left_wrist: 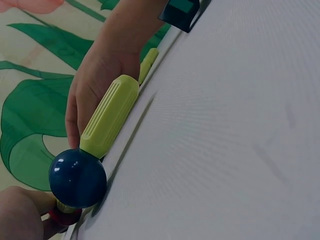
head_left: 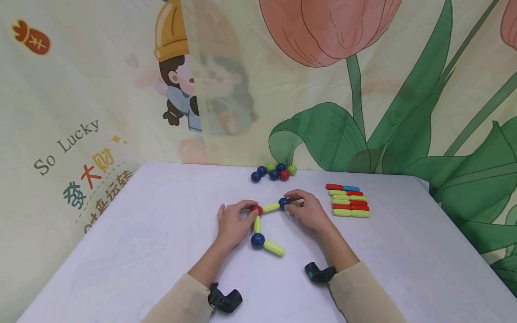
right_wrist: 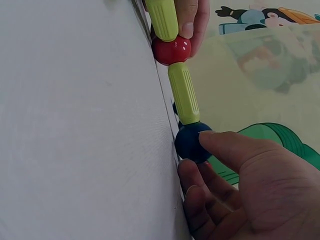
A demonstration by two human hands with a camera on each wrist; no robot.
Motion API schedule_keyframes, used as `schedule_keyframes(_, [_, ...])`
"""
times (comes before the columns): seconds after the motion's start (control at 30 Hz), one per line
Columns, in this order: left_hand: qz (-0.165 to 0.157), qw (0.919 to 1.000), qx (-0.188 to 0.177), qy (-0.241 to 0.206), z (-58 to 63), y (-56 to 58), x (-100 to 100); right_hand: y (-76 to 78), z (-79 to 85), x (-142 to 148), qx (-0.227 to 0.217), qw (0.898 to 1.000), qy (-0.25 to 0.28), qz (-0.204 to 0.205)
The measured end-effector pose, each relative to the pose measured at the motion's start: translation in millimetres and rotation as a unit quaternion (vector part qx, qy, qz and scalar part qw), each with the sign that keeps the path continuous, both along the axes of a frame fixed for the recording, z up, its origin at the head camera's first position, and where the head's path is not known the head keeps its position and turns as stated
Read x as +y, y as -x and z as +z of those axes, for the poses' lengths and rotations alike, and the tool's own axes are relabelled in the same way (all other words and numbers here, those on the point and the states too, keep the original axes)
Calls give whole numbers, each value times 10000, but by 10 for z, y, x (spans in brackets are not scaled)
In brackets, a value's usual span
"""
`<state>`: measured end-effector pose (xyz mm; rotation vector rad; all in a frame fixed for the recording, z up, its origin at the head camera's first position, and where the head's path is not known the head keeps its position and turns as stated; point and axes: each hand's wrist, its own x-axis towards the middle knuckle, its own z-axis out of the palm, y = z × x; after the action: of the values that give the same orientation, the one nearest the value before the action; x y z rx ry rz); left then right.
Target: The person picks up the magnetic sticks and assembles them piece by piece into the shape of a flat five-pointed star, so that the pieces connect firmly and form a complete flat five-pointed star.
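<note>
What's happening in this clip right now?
A person is handling a ball-and-rod chain. The left hand pinches a red ball and the right hand a blue ball, with a yellow-green rod joining them. A second rod links the red ball to another blue ball, whose third rod has a free end. Loose balls and rows of rods lie farther back.

Site appears curtained off; whether home or studio cannot be determined. Desk [head_left: 169,251] is white-topped, backed by printed sheets [head_left: 101,80] bearing a tulip [head_left: 331,31], a cartoon figure [head_left: 179,96] and the lettering "So Lucky" [head_left: 66,146].
</note>
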<state>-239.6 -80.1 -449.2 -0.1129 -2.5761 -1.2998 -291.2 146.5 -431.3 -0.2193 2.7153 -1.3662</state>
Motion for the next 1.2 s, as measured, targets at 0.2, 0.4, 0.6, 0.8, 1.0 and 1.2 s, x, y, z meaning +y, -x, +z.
schedule_keyframes(0.2, [-26,10000,-22,43,6,-2,0,-7,8,-4,-38,9999,53,-85])
schedule_keyframes(0.4, [-17,10000,-24,36,-3,3,-6,-16,18,16,-99,9998,122,-139])
schedule_keyframes(0.6, [-36,10000,-35,24,-19,16,-4,-45,42,91,-114,9996,153,-226])
schedule_keyframes(0.8, [-49,10000,-20,27,-22,21,1,-120,76,209,7,9993,151,-355])
schedule_keyframes(1.0, [-30,10000,-17,71,-16,20,5,-192,111,369,101,9989,104,-437])
schedule_keyframes(1.2, [-16,10000,-14,57,-26,20,11,-243,131,533,146,9980,98,-600])
